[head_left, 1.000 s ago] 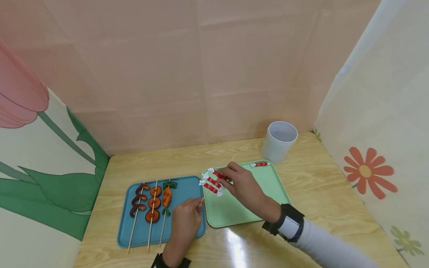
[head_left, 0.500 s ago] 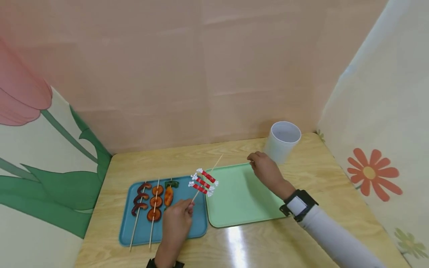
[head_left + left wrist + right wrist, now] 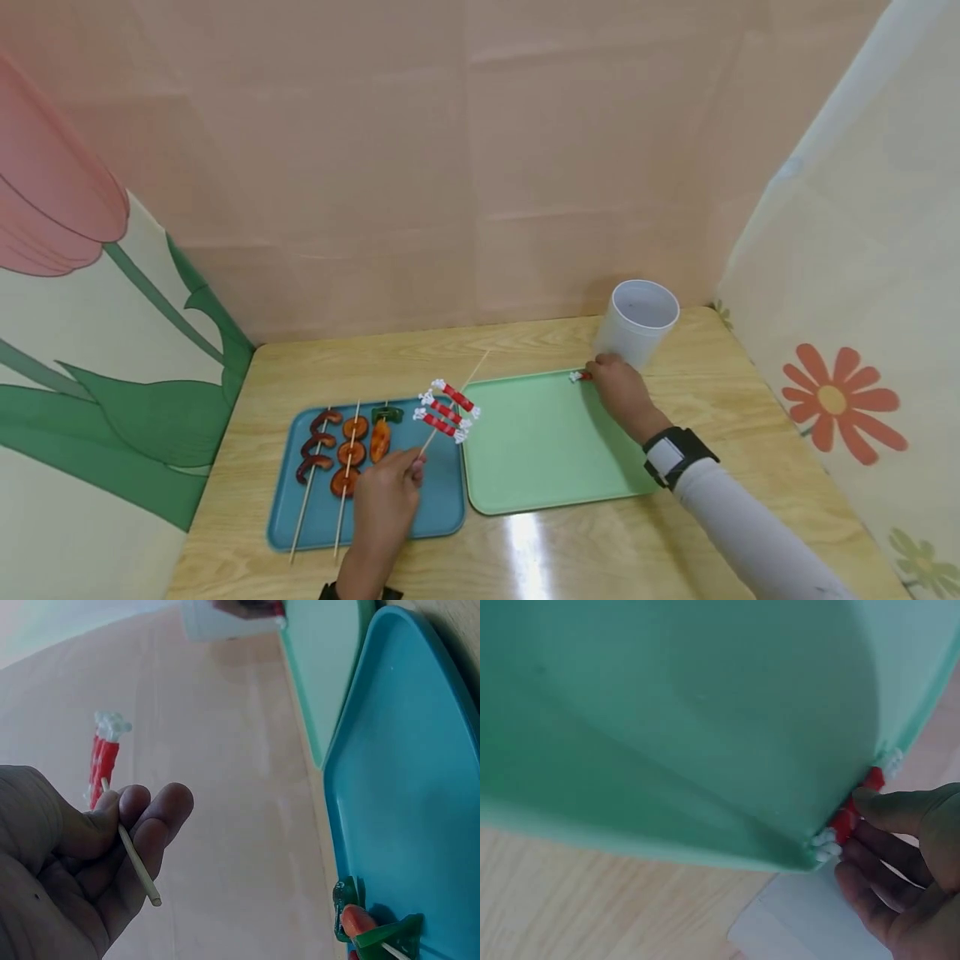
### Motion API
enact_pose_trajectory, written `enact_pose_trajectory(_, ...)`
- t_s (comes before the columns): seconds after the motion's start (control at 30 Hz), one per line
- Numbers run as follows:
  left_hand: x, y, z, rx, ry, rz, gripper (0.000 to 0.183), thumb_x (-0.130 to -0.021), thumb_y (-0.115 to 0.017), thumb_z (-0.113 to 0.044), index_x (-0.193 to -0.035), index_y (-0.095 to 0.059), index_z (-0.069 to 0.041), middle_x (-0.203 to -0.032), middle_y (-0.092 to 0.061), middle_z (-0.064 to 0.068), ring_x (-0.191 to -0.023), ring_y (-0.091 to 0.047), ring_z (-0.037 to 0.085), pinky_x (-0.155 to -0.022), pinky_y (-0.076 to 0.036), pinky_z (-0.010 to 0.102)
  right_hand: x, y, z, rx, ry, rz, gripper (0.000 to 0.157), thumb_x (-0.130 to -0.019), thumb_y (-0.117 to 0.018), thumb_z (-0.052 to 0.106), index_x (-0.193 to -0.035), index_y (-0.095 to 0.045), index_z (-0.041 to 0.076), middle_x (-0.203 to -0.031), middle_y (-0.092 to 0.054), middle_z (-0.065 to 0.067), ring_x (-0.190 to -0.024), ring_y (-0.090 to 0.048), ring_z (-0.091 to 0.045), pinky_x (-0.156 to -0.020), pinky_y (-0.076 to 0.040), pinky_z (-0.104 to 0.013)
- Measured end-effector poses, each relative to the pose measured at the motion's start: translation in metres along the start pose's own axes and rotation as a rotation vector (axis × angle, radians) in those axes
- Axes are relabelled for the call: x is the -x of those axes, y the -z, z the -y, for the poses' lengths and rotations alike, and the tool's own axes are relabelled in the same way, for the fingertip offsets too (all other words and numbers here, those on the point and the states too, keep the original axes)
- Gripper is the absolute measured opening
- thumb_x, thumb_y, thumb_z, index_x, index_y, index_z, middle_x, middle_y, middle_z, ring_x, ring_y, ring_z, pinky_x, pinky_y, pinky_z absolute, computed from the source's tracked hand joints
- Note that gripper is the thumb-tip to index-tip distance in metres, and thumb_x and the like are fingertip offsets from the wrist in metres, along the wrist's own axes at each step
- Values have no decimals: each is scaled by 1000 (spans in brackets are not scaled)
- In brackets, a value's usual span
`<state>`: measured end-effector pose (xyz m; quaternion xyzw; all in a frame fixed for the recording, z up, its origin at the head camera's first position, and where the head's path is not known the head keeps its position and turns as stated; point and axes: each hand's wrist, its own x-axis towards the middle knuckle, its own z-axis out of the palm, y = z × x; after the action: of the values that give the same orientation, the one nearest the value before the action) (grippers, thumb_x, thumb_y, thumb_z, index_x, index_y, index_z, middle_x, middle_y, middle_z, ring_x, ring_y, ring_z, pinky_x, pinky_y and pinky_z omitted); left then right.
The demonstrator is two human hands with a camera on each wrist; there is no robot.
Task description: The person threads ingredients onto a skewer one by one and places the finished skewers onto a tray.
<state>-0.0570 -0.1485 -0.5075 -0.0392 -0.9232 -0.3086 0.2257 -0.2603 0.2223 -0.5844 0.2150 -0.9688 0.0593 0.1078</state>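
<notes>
My left hand (image 3: 385, 504) pinches the lower end of a wooden skewer (image 3: 472, 372), tilted with its tip up and away. Three red pieces with white frilled ends (image 3: 439, 425) sit across the stick. In the left wrist view, the skewer's blunt end (image 3: 141, 871) sticks out between thumb and fingers. At the far right corner of the green tray (image 3: 551, 467), my right hand (image 3: 622, 393) pinches another red piece with white frilled ends (image 3: 846, 819). Its thumb lies on top, other fingers behind; the piece lies against the tray's rim.
A blue tray (image 3: 281, 500) at left holds a skewer of curled brown pieces (image 3: 317, 444), one of round brown slices (image 3: 351, 452), and one with orange and green pieces (image 3: 380, 439), partly hidden by my left hand. A white cup (image 3: 633, 329) stands behind the green tray's corner.
My right hand has left the skewer, moved right to the green tray's far corner and taken hold of the red piece there. The left hand with the skewer has shifted slightly left.
</notes>
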Motion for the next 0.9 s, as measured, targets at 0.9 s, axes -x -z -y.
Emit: enact_pose_trajectory(0.9, 3, -10, -5, -55, -44, 100, 28, -74, -74, 19, -85, -81, -5, -75, -75, 1, -65, -70, 9, -53, -54, 18, -8, 115, 110, -923, -126, 0, 30, -93, -75, 22, -119, -71, 9, -100, -75, -8, -82, -71, -21, -77, -62, -30)
